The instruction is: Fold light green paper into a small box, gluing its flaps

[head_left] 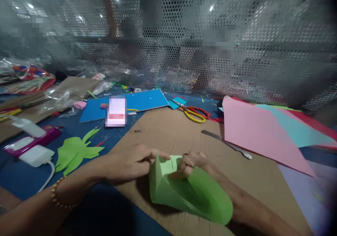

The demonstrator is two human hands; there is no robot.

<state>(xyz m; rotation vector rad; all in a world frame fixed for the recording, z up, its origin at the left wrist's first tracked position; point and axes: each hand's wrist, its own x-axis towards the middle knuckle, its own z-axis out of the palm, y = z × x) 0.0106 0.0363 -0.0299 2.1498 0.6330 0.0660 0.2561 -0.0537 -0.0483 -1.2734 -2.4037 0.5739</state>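
A light green sheet of paper (173, 194), partly folded and curling up at its right end, rests on brown cardboard (155, 130). At its upper left fold, my left hand (134, 162) pinches the paper, the index finger reaching over the edge and the thumb hidden behind it. My right hand (193, 164) has its fingers curled onto the inner face near the top edge, gripping the sheet. Part of the right palm is covered by the curled paper. Beyond the hands lie a craft knife (226, 145) and scissors (195, 115) with red and yellow handles.
Pink paper (258, 134) and other coloured sheets are stacked at right. A blue board (147, 101) and a lit phone screen (117, 111) stand behind. Green leaf-shaped cutouts (76, 152), a purple power strip (34, 141) and white chargers (37, 155) are at left. Perforated metal mesh (168, 46) rises behind.
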